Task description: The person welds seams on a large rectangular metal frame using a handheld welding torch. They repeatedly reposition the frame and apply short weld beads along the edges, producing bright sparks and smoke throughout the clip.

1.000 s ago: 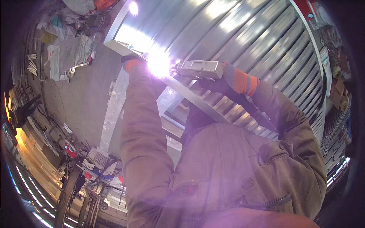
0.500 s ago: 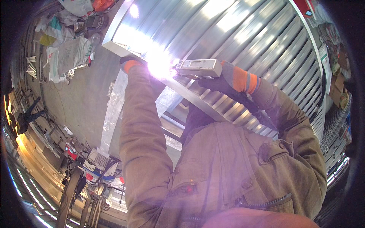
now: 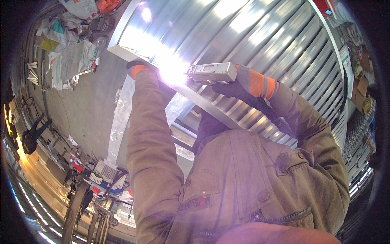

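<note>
My right hand, in a grey and orange glove, is closed around a boxy beige welding gun. A dark cable or sleeve runs back from the gun beneath my forearm. Intense white-violet light flares at its tip and washes out the spot on the metal. That spot lies along the near rail of a large silver slatted metal panel. My left hand, gloved in dark grey and orange, rests against the same rail, left of the glare. Its fingers are hidden behind the glove's back and the rail.
Plastic sacks and loose scrap lie on the floor at far left. A person in dark clothes is farther off at left. Below, a cart with a white crate stands beside long beams. Cardboard and clutter line the right side.
The bright weld spot has shifted slightly right along the rail, closer to the gun. Both my hands stay nearly in place. The distant person at left has changed posture.
</note>
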Demonstrator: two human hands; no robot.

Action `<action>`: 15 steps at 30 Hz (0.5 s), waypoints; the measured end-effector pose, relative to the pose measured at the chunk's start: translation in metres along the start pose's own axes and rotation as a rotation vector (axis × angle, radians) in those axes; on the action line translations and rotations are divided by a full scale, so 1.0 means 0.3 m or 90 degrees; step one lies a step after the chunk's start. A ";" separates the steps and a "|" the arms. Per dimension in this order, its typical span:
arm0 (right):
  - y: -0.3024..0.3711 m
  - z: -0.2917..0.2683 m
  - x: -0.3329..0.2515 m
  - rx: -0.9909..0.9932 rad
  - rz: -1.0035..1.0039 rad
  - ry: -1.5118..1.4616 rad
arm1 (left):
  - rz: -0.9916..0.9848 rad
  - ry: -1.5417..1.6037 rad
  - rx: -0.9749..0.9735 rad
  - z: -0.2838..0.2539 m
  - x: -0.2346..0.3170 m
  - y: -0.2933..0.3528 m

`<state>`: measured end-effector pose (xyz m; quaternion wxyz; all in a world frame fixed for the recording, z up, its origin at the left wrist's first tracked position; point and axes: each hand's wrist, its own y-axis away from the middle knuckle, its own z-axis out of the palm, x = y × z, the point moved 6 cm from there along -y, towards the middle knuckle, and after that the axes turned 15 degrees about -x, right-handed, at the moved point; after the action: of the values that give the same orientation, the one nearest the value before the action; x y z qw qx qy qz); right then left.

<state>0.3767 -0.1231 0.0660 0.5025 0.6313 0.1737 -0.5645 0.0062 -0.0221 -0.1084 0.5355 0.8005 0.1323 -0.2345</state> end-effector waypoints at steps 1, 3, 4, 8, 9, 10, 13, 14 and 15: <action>0.005 0.000 -0.012 -0.002 -0.002 -0.011 | -0.008 -0.029 0.006 0.009 -0.001 -0.018; 0.015 -0.006 -0.034 0.004 -0.008 -0.027 | -0.022 -0.137 0.028 0.036 -0.003 -0.071; 0.016 -0.005 -0.037 -0.004 0.008 -0.038 | -0.035 -0.220 0.048 0.050 -0.005 -0.103; 0.016 -0.007 -0.046 -0.033 0.052 -0.035 | -0.001 -0.130 0.021 0.102 -0.006 -0.220; 0.017 -0.008 -0.046 -0.038 0.067 -0.012 | -0.032 -0.119 0.043 0.101 -0.015 -0.226; 0.019 -0.011 -0.052 -0.036 0.057 -0.010 | -0.043 -0.189 0.061 0.102 -0.012 -0.225; 0.018 -0.017 -0.065 -0.029 0.062 0.009 | -0.046 -0.253 0.052 0.104 -0.006 -0.194; 0.012 -0.020 -0.069 -0.032 0.067 0.002 | -0.042 -0.249 0.039 0.103 -0.005 -0.182; 0.011 -0.021 -0.068 -0.034 0.088 -0.002 | -0.037 -0.250 0.051 0.095 -0.004 -0.168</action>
<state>0.3765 -0.1123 0.0847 0.5573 0.6270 0.1442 -0.5249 -0.0250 -0.0285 -0.1569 0.5117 0.7559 0.0384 -0.4066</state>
